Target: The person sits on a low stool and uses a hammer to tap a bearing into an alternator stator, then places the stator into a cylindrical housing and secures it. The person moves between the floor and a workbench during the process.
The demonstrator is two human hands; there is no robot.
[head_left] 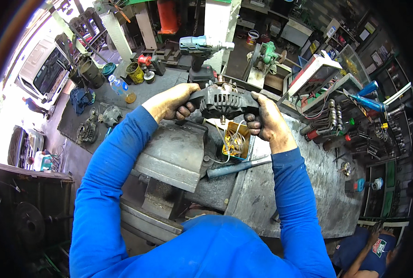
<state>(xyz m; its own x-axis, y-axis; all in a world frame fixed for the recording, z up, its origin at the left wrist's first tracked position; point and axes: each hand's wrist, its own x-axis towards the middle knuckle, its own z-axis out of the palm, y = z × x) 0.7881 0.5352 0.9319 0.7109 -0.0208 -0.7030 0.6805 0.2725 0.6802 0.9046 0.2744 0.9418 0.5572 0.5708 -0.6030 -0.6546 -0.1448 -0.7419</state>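
In front of me and above the bench, I hold a dark, slotted alternator housing [221, 103] between both hands. My left hand [178, 104] is closed around its left lug, fingers curled underneath. At the opposite side, my right hand [267, 119] grips the other end, thumb on top and fingers bent below. A short metal shaft end points down from the housing. Below and to the left is a large metal vise [172, 150]. A yellow box [244, 139] with pale cable in it stands under the housing, and a hammer [234, 167] lies nearer to me.
A cordless impact wrench [199, 48] stands behind the housing. Alternator parts [110, 116], a plastic bottle [119, 87] and a yellow can [134, 72] are at the left. Sockets and tools crowd a rack [373, 125] at the right. Another person [366, 252] is at lower right.
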